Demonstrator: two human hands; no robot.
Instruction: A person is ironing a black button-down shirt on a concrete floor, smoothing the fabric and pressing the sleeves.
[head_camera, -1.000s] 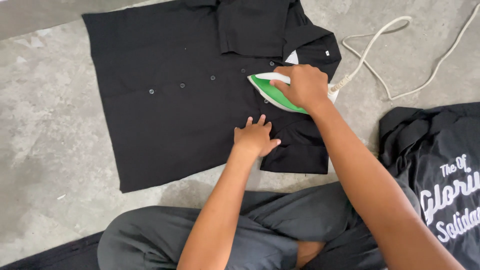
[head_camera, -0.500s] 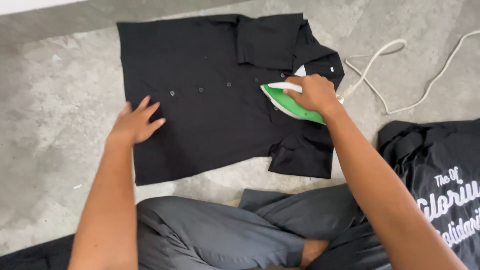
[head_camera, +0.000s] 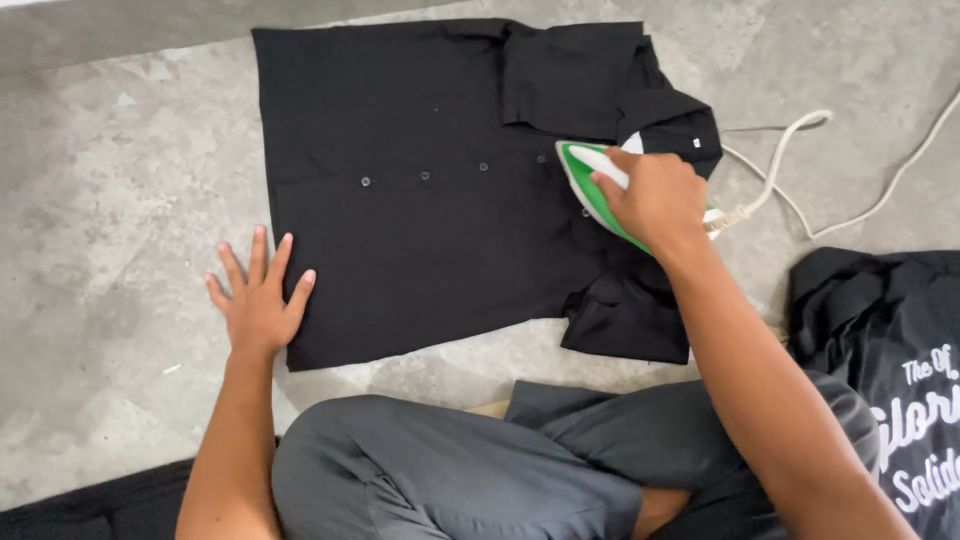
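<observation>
Shirt (head_camera: 430, 190), black, short-sleeved, is spread flat on the concrete floor (head_camera: 110, 200), button placket running sideways across the view, collar end toward the right hand. A row of small buttons is seen along the middle.

Right hand (head_camera: 655, 195) is clamped around the handle of a green and white iron (head_camera: 590, 180); the fingers are wrapped over the top, so most of the iron body is covered. The iron's pointed nose sticks out past the knuckles, aimed toward the shirt's middle. The soleplate is pressed on the fabric near the collar and shoulder. A folded sleeve (head_camera: 625, 315) lies just below the right wrist.

White cord (head_camera: 790, 160) is led out from behind the right hand, looped on the floor, and carried off past the right edge of the view.

Left hand (head_camera: 258, 300) is laid flat, fingers spread apart, nothing gripped. It rests at the shirt's hem corner: fingertips touch the cloth edge, palm sits on bare floor. It is well apart from the right hand, with the shirt body between them.

Grey trousers (head_camera: 450, 470) of the seated person are seen just below both forearms. A second black garment with white lettering (head_camera: 890, 350) is piled beside the right forearm, on its outer side, apart from the shirt. More dark cloth (head_camera: 90, 505) lies outside the left elbow.
</observation>
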